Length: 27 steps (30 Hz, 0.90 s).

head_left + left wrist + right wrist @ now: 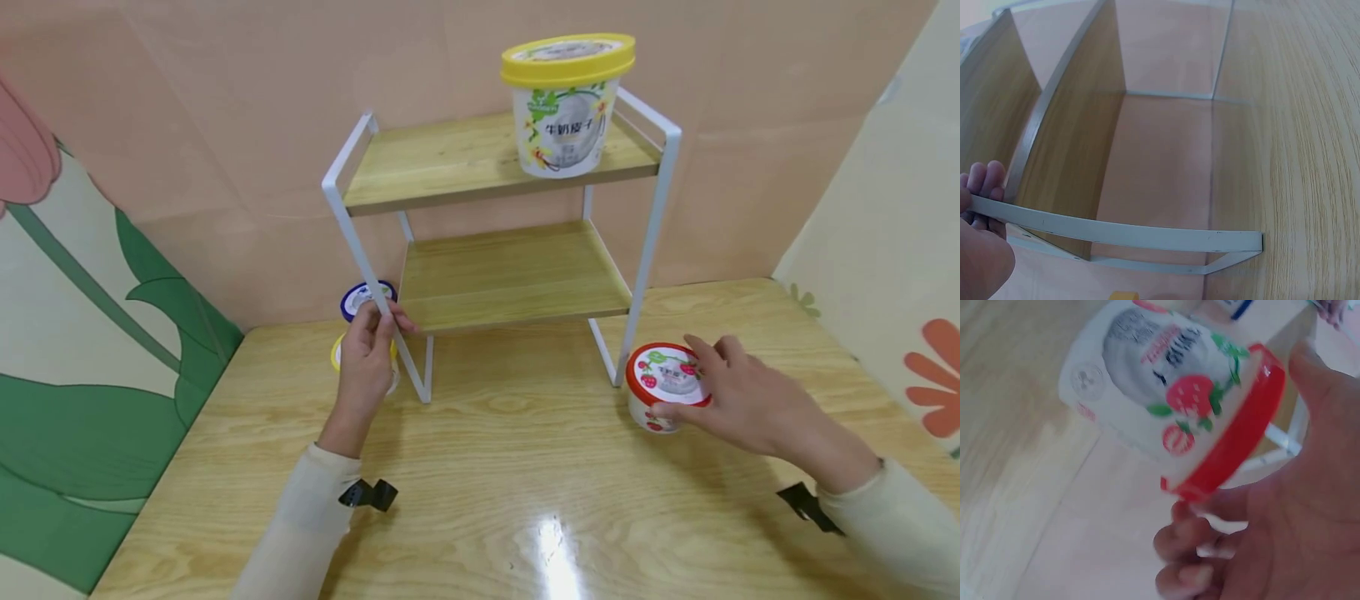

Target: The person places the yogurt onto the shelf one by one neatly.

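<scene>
A white two-tier shelf rack (351,237) with wood-look boards stands on the table. My left hand (367,354) grips its front left post, fingers curled round the metal beside the lower board. In the left wrist view, the fingers (988,178) show behind the post. To the right of the rack is a white tub (652,417) with a red lid and printed strawberries. My right hand (757,404) holds this red-lidded tub by its lid, thumb and index finger at opposite sides of the rim. The right wrist view is somewhat blurred.
On the top board, near its right front, stands a yellow-lidded tub (566,125). Left of the rack, a blue-lidded tub (360,297) and another yellow-lidded tub (336,353) are partly hidden by my left hand and the post. A pink wall (262,167) rises behind.
</scene>
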Motion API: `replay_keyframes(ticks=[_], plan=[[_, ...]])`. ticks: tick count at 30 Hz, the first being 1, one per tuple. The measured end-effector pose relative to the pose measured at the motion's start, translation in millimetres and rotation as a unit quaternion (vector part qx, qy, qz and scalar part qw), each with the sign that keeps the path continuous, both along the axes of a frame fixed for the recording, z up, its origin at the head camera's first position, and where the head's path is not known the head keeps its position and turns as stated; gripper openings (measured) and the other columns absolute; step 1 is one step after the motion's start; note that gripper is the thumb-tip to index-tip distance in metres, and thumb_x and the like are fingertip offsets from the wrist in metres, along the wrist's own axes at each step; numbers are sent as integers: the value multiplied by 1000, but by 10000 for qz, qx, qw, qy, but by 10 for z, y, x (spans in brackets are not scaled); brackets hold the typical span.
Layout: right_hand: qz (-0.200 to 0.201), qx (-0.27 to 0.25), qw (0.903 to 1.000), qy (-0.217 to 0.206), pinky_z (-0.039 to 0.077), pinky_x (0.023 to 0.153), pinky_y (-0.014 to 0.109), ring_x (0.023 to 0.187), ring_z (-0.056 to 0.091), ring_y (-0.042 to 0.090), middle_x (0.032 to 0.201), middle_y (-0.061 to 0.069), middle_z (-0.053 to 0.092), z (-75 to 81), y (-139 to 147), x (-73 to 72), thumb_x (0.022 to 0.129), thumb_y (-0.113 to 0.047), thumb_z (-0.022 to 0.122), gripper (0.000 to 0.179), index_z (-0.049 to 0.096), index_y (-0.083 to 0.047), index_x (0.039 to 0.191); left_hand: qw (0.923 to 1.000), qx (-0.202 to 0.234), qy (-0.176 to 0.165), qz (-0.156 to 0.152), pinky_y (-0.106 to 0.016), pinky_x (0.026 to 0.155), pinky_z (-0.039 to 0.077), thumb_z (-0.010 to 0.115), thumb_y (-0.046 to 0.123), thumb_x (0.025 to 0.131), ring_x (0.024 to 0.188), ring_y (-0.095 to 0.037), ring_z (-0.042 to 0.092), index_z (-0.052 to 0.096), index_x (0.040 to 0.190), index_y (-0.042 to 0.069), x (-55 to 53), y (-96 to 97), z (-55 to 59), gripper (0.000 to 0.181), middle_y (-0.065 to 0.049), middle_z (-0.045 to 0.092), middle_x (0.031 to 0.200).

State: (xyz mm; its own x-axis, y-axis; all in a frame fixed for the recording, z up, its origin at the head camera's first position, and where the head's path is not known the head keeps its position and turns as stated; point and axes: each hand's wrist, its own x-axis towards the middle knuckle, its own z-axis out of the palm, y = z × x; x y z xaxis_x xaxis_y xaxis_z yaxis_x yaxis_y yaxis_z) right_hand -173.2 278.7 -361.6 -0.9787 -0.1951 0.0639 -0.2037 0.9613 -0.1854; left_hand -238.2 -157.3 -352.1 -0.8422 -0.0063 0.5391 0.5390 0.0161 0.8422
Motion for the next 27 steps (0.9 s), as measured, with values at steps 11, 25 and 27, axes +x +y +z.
replay_keyframes(ticks=[11,25,27], plan=[[1246,-1412,9813,-398,50,86,61,120,44,37,141,20,34,-67,393,-187,73,-42,87,106,28,-7,154,10000,-34,-78,-20,-22,94,54,38,3,106,87,-7,65,50,112,-11,-6,-2,8,19,6,62,92],[1397,-1911,9676,-877,51,94,42,117,40,-9,138,9,52,-174,432,-277,78,-35,85,92,32,-17,151,9999,1,-101,24,-23,92,55,38,1,105,86,-8,65,51,111,-10,-13,5,5,18,6,62,91],[1379,-1883,9685,-871,51,90,28,112,42,-14,135,7,55,-176,423,-286,78,-36,85,91,33,-17,150,9999,-17,-136,42,-23,93,55,38,1,105,87,-8,65,51,111,-10,-8,1,5,18,6,62,91]])
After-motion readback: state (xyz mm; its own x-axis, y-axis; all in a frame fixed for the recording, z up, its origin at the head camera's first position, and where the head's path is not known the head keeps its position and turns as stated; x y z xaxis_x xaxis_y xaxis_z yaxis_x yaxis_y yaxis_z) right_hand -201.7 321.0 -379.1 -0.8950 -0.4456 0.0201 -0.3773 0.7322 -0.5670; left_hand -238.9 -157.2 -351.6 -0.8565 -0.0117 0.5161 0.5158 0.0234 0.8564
